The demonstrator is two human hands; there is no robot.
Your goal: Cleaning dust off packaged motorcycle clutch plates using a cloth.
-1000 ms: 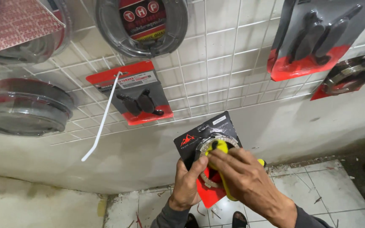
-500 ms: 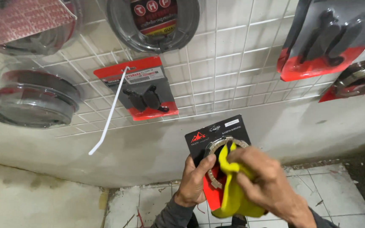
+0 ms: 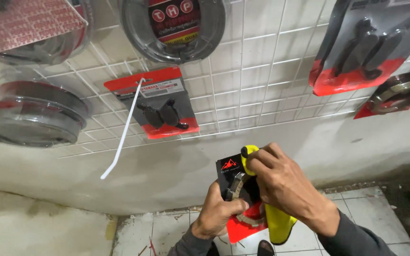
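Note:
My left hand [image 3: 216, 217] grips a black-and-red blister pack [image 3: 228, 167] from its lower left, thumb on the clear front. A round metal part [image 3: 236, 186] shows inside the pack. My right hand [image 3: 285, 186] presses a yellow cloth [image 3: 279, 226] against the upper right of the pack. The cloth's top pokes out above my fingers and its tail hangs below my wrist. Most of the pack's right half is hidden under my right hand and the cloth.
A white wire grid [image 3: 262, 95] on the wall carries hanging goods: a red-and-black pack [image 3: 163, 108], round clear-packed discs [image 3: 30, 114], a larger black-and-red pack [image 3: 371, 47]. A bare white hook [image 3: 124, 130] sticks out of the grid. Tiled floor [image 3: 357, 208] lies below.
My right hand has slid the yellow cloth from the middle of the pack up to its top right corner. My left hand keeps its hold on the pack.

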